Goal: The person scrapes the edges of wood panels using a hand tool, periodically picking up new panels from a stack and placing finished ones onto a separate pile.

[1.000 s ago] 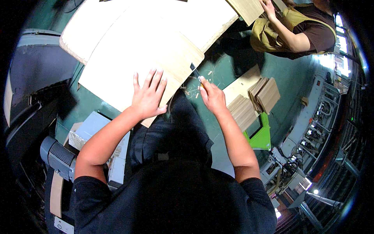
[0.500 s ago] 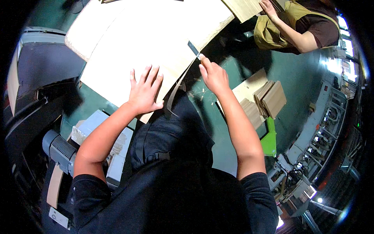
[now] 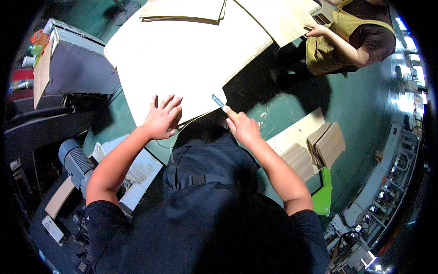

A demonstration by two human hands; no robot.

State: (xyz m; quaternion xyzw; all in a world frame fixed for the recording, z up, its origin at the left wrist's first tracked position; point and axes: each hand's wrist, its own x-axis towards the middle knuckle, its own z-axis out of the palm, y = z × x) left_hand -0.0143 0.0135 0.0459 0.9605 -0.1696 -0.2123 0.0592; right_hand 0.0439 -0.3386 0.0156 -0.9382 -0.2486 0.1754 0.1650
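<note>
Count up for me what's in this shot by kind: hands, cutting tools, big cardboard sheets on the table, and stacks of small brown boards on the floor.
Hands: 3, the left hand flat on the near sheet, the right hand holding the knife, a co-worker's hand
Cutting tools: 1, the knife
Big cardboard sheets: 3, near sheet, far sheet, right sheet
Stacks of small brown boards: 2, and
Total: 9

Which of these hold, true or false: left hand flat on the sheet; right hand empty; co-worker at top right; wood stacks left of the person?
1. The left hand lies flat, fingers spread, on the large pale sheet. True.
2. The right hand is empty. False: it holds a small blade at the sheet's near edge.
3. A co-worker's hand touches another sheet at top right. True.
4. The stacked wooden pieces lie to the person's left. False: they lie to the right, on the green floor.
</note>
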